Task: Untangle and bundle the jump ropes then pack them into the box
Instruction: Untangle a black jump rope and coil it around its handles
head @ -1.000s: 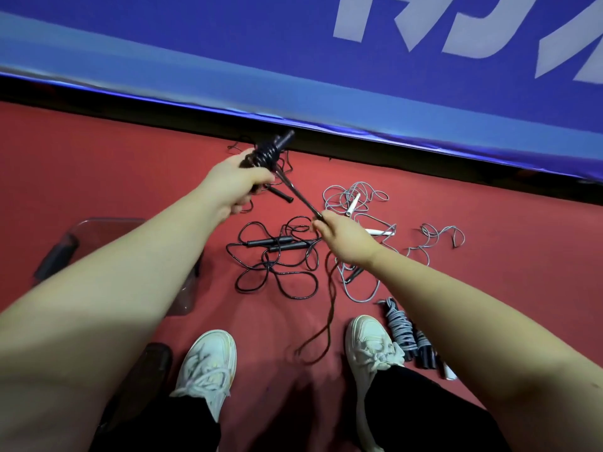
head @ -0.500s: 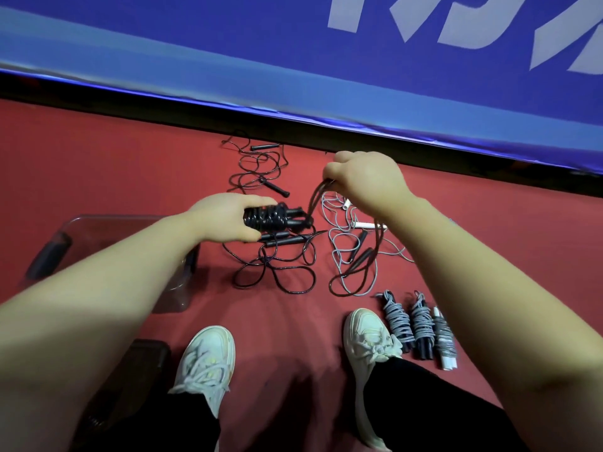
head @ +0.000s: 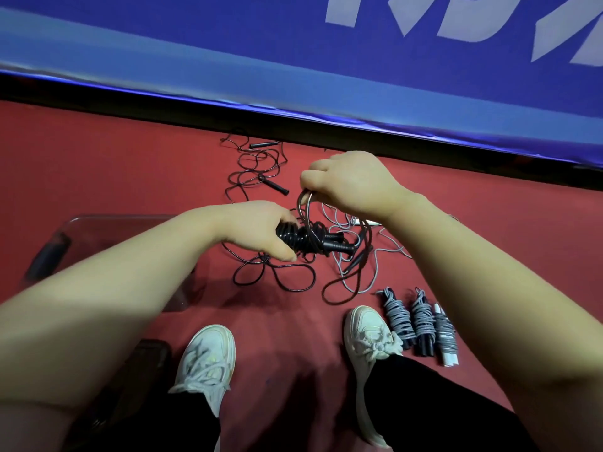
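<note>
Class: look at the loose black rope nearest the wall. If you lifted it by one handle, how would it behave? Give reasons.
Likely floppy: the rope lies in loose, wandering loops. Probably light, since its cord looks thin. The handle looks rigid, and the crossing loops may snag as it rises.

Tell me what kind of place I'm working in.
Likely an indoor sports court: a red sports floor, a blue courtside banner with big white lettering, and loose black jump ropes lying about.
</note>
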Tool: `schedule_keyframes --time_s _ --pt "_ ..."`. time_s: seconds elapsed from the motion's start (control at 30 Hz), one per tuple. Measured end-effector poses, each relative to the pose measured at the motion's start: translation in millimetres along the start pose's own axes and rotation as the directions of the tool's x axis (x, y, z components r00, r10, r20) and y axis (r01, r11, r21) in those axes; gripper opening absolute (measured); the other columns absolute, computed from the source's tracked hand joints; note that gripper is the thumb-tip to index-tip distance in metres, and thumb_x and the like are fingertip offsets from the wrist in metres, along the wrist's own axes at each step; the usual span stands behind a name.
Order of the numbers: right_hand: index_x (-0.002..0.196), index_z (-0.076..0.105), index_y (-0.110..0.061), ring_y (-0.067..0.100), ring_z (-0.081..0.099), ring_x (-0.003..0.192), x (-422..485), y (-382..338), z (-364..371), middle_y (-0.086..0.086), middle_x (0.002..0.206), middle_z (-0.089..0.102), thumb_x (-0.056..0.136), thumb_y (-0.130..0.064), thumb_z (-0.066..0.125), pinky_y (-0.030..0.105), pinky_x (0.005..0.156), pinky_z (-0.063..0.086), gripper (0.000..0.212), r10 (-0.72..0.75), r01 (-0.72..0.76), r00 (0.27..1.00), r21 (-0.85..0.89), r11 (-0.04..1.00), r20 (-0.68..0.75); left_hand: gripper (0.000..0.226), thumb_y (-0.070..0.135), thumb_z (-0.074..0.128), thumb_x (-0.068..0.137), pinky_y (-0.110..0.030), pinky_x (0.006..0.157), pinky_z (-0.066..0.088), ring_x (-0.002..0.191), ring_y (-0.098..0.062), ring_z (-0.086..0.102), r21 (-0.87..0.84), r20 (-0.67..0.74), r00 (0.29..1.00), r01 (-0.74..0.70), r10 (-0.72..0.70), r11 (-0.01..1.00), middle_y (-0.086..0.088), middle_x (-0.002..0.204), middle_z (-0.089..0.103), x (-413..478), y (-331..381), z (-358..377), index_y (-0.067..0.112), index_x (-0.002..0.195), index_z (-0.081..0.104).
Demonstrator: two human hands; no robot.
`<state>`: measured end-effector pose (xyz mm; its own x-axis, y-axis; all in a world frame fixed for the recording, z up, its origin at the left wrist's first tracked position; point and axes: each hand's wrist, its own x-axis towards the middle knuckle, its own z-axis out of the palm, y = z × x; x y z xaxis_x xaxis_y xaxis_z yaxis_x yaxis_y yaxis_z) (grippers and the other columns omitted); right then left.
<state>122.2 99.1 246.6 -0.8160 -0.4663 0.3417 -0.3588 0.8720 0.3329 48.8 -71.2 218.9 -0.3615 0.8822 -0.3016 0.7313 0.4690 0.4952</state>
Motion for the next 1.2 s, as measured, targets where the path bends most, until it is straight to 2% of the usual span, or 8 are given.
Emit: schedule_keyframes --time_s 0.2,0.33,0.47,0.57,0.73,0.83,0.97,1.2 --pt "0.077 0.051 -0.021 0.033 0.059 0.087 -33.2 5.4 40.2 0.009 0.093 0.064 0.094 -0.031 0.046 0.036 0.068 0.045 0.020 0.456 -0.552 0.825 0.299 0.778 0.334 0.033 0.041 0.076 0.071 -0.025 0.058 0.035 0.056 -0.005 0.046 -0.072 -0.090 0.995 -0.044 0.037 0.996 0.011 0.063 0.050 -8.0 2.8 -9.0 0.015 0.081 0.059" --pt "0.077 0.055 -0.009 0.020 0.050 0.066 -33.3 -19.1 63.1 0.004 0.070 0.054 0.091 -0.018 0.041 0.026 0.064 0.044 0.022 0.571 -0.684 0.715 0.573 0.451 0.403 0.034 0.040 0.079 0.070 -0.022 0.053 0.033 0.050 -0.003 0.044 -0.262 -0.215 0.977 -0.053 -0.005 0.964 0.015 0.057 0.049 -8.3 6.3 -15.4 0.014 0.085 0.062" --pt "0.082 0.047 -0.020 0.009 0.040 0.057 -21.5 -39.4 71.7 -0.007 0.065 0.046 0.099 -0.022 0.044 0.022 0.056 0.032 0.017 0.651 -0.710 0.590 0.690 0.137 0.478 0.017 0.022 0.073 0.079 -0.018 0.040 0.023 0.040 -0.009 0.034 -0.643 -0.391 0.906 -0.143 -0.162 0.753 0.005 0.056 0.052 2.9 5.5 -19.1 0.018 0.080 0.057" --pt "0.099 0.046 -0.012 0.023 0.048 0.072 -16.2 -43.6 73.9 0.006 0.081 0.054 0.099 -0.027 0.044 0.028 0.064 0.032 0.015 0.623 -0.799 0.568 0.542 0.260 0.538 0.022 0.025 0.072 0.080 -0.016 0.040 0.022 0.040 -0.008 0.032 -0.768 -0.452 0.815 -0.150 -0.361 0.623 0.001 0.067 0.055 11.3 3.0 -23.7 0.024 0.094 0.054" --pt "0.114 0.044 -0.009 0.033 0.056 0.091 -12.7 -52.8 56.2 0.012 0.099 0.059 0.098 -0.023 0.042 0.034 0.068 0.038 0.022 0.546 -0.801 0.563 0.245 0.547 0.620 0.056 0.030 0.075 0.077 -0.025 0.077 0.039 0.089 -0.016 0.056 -0.607 -0.581 0.658 0.040 -0.478 0.794 0.006 0.101 0.057 15.5 -23.0 -13.7 0.028 0.128 0.053" --pt "0.115 0.042 -0.010 0.033 0.058 0.085 -14.2 -59.4 36.7 0.007 0.089 0.058 0.097 -0.013 0.040 0.031 0.054 0.030 0.019 0.514 -0.601 0.689 0.005 0.800 0.510 0.057 0.032 0.069 0.081 -0.028 0.080 0.040 0.099 -0.025 0.058 -0.461 -0.591 0.629 0.252 -0.506 0.851 0.001 0.112 0.062 9.8 -46.1 -13.4 0.032 0.134 0.048" --pt "0.114 0.048 -0.013 0.030 0.057 0.080 -1.9 -53.1 0.5 0.006 0.089 0.052 0.100 -0.016 0.036 0.029 0.050 0.023 0.019 0.424 -0.404 0.839 -0.131 0.905 0.340 0.060 0.034 0.066 0.082 -0.030 0.075 0.044 0.101 -0.029 0.060 -0.148 -0.536 0.718 0.437 -0.443 0.887 -0.003 0.116 0.063 -0.1 -69.3 -2.8 0.040 0.137 0.041" --pt "0.111 0.057 -0.015 0.030 0.057 0.081 12.0 -32.8 -32.1 0.006 0.095 0.059 0.097 -0.018 0.041 0.032 0.054 0.024 0.021 0.157 -0.129 0.969 -0.153 0.980 0.191 0.060 0.030 0.066 0.079 -0.029 0.073 0.047 0.089 -0.021 0.058 0.130 -0.316 0.920 0.283 -0.231 0.950 0.008 0.092 0.060 -2.5 -63.2 11.1 0.048 0.132 0.044"
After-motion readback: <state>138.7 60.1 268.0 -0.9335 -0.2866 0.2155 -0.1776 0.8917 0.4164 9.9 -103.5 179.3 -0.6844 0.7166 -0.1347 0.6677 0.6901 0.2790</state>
